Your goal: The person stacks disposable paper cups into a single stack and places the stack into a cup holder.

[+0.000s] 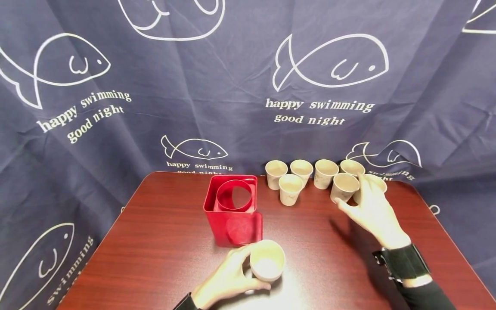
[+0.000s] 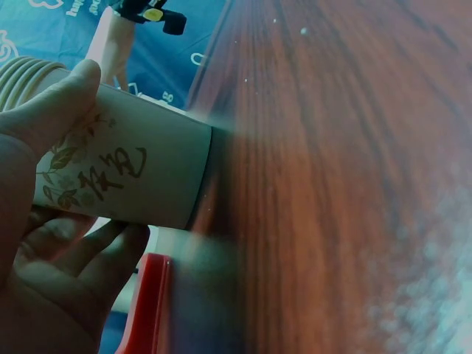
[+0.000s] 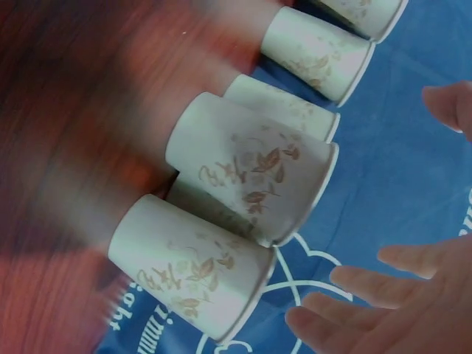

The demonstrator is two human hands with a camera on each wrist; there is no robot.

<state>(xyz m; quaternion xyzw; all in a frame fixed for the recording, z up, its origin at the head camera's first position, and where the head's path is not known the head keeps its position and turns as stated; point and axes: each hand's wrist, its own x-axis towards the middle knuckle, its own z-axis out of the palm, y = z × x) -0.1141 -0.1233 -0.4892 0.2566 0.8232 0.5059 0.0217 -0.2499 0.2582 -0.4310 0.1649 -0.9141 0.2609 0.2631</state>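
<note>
My left hand grips a stack of nested paper cups at the front of the table. Several rims show on the stack in the left wrist view, with brown flowers and writing on its side. Over at the back right, my right hand reaches above the rightmost paper cup, partly hiding it. Its fingers are spread and hold nothing in the right wrist view. Close by its thumb stands another paper cup, upright like the others.
More paper cups stand along the table's back edge. Left of them sits a red square box with a round red ring inside its open top. A dark blue curtain hangs behind the wooden table.
</note>
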